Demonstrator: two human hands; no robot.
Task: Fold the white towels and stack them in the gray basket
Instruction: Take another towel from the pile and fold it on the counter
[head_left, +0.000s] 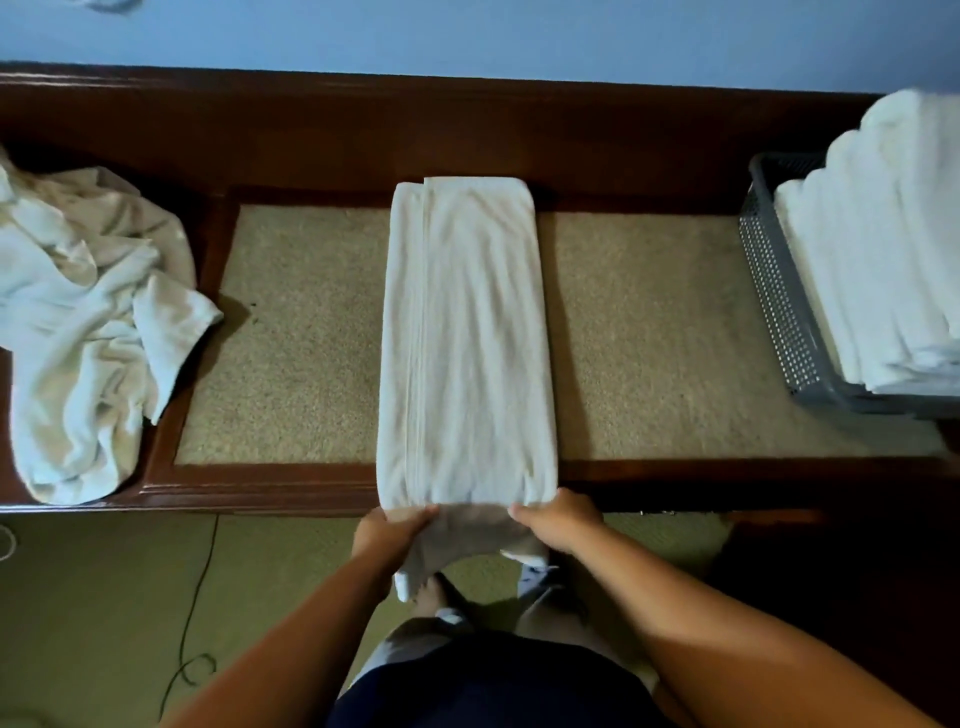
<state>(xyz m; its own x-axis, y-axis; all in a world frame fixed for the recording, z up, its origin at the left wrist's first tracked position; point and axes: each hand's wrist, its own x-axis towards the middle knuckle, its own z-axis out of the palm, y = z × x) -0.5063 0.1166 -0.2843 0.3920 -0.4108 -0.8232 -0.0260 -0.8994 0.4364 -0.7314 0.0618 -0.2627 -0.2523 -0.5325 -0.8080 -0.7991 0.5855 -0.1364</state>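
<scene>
Head view: long folded white towel (465, 338) lies lengthwise on desk (291, 338), near end hanging over front edge. Left hand (393, 530) and right hand (558, 522), each grip clenched on that end. Gray basket (774, 291) at right holds stacked folded towels (883, 249); crumpled towels (88, 322) at left.

No legible text, labels, brands, numbers or signs in the head view. Surfaces checked: folded towel (465, 338) at centre, plain white, no tag or print readable; crumpled towels (88, 322) at 9 o'clock, none; gray basket (779, 291) at 3 o'clock, perforated wall only, no marking; stacked towels (883, 249) in it, none; desk (649, 332), none.
</scene>
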